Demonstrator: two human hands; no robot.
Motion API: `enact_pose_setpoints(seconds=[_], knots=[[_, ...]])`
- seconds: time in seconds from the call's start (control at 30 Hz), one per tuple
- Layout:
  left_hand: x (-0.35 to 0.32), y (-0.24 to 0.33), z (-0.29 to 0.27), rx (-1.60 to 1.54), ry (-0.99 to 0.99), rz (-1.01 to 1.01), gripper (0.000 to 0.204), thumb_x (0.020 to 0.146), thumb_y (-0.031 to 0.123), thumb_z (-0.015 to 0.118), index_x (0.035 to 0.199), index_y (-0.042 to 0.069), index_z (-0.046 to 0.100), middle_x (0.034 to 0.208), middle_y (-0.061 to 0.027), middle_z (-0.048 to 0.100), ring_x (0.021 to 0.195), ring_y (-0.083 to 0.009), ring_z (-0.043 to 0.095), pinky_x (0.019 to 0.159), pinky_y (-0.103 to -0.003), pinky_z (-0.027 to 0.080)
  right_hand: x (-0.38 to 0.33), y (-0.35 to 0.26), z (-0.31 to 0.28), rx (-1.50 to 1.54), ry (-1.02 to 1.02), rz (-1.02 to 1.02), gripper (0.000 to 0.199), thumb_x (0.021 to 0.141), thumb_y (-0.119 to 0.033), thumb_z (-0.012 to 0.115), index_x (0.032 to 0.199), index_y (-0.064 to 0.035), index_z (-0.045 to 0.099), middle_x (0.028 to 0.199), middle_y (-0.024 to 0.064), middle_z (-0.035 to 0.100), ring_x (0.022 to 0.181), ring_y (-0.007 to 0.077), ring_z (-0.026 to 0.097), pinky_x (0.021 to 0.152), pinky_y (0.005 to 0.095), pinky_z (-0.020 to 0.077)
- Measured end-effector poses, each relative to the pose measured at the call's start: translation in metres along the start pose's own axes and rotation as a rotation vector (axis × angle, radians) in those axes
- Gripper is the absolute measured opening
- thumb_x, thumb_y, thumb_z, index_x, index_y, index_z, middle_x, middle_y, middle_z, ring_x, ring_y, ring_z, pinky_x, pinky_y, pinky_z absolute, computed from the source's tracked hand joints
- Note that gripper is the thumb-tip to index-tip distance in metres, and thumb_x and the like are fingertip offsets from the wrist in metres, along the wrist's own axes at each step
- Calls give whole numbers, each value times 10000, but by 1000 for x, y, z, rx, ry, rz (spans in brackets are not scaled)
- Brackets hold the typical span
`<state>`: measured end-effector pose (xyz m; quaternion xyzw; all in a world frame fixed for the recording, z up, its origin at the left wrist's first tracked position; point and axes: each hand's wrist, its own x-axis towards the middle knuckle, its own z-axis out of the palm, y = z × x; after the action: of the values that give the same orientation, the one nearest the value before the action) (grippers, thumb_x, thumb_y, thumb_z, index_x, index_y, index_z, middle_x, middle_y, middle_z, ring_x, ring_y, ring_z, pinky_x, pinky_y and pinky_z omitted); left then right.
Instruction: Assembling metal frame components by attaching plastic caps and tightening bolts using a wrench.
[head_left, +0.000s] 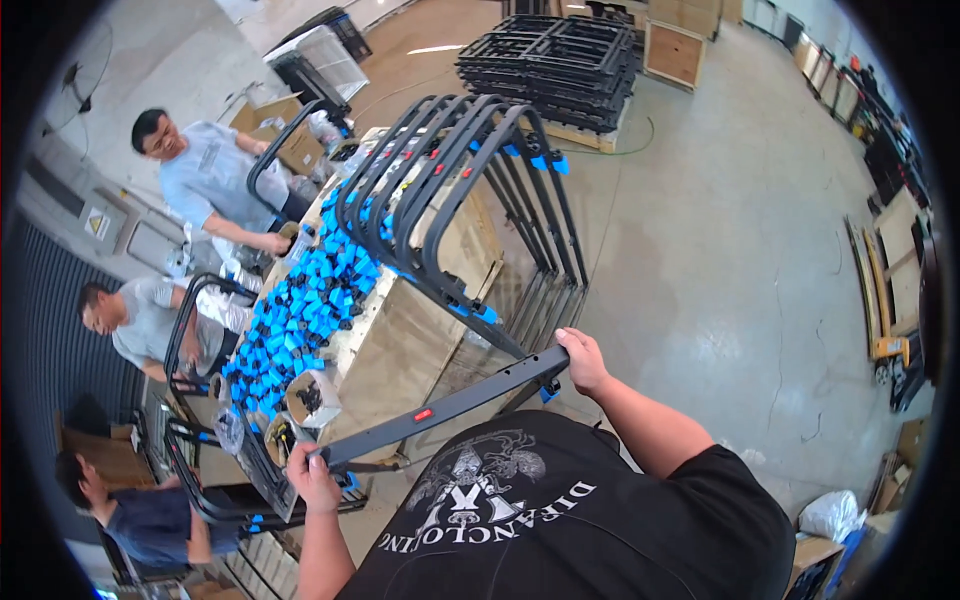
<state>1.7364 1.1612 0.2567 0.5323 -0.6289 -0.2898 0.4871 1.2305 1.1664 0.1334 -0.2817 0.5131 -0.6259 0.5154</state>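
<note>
Across my front lies a black metal tube frame (450,402) with a small red label and blue plastic pieces on it. My right hand (583,362) is closed round its right end. At its left end my left hand (313,478) grips it, thumb on top. Just ahead, several similar bent black frames (440,170) stand nested in a row against the worktable (400,325). A large heap of blue plastic parts (300,310) covers the tabletop, with an open box of small black parts (312,397) at its near end.
Three people stand along the table's left side, one reaching over it (265,243). Farther off, a stack of black frames (550,65) sits on a wooden pallet (590,138). Concrete floor (710,250) spreads to the right, with a yellow pallet jack (888,348) by the wall.
</note>
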Motion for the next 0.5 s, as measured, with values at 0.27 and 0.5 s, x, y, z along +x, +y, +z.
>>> enact_pose_setpoints(seconds=[0.27,0.5], knots=[[6,-1,-51,157,182,116,295,995,292,488,871,41,581,771,16,505,719,-95,438,637,-279,338,-34,4,69,-88,-52,23,248,1012,-264,550,862,-70,590,814,-55,477,773,72,424,732,264,365],[-19,-102,-199,-49,630,-161,346,1025,277,457,951,0,650,933,-37,623,908,-142,541,862,-288,417,-38,30,246,-470,-394,-31,382,1056,-328,509,971,21,638,844,-34,556,808,71,478,730,261,422]])
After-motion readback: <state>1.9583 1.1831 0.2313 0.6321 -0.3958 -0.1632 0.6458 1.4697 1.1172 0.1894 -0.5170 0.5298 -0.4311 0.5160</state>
